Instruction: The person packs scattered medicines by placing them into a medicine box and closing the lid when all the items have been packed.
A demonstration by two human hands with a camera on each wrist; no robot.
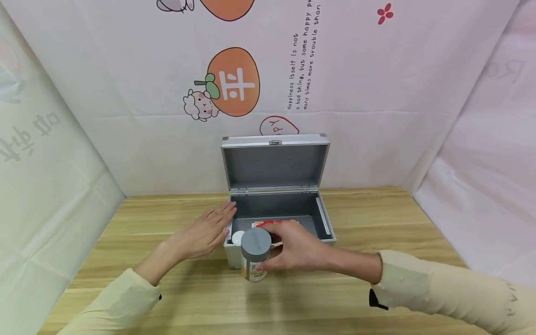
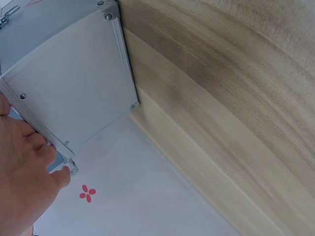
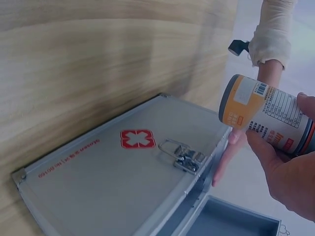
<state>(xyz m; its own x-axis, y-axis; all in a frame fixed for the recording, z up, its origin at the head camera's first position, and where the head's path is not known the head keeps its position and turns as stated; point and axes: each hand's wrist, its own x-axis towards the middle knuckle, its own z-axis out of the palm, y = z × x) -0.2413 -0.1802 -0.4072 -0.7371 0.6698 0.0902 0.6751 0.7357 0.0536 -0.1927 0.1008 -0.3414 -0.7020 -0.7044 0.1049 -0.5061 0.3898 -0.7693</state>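
Note:
My right hand (image 1: pixel 297 246) grips a supplement jar (image 1: pixel 256 244) with a grey lid and a white-and-orange label. It holds the jar upright over the front left of an open silver first-aid case (image 3: pixel 98 172). A red cross and a metal latch mark the front wall of the case. My left hand (image 1: pixel 203 235) rests on the left rim of the case with its fingers extended. Inside, partly hidden by the right hand and jar, are a white round-topped item (image 1: pixel 237 237) and a red-and-white packet (image 1: pixel 276 223).
The case lid (image 1: pixel 276 165) stands raised at the back, hinged to the rear edge. A wooden table (image 1: pixel 368 218) carries the case. White printed cloth (image 1: pixel 356 93) hangs behind and along both sides.

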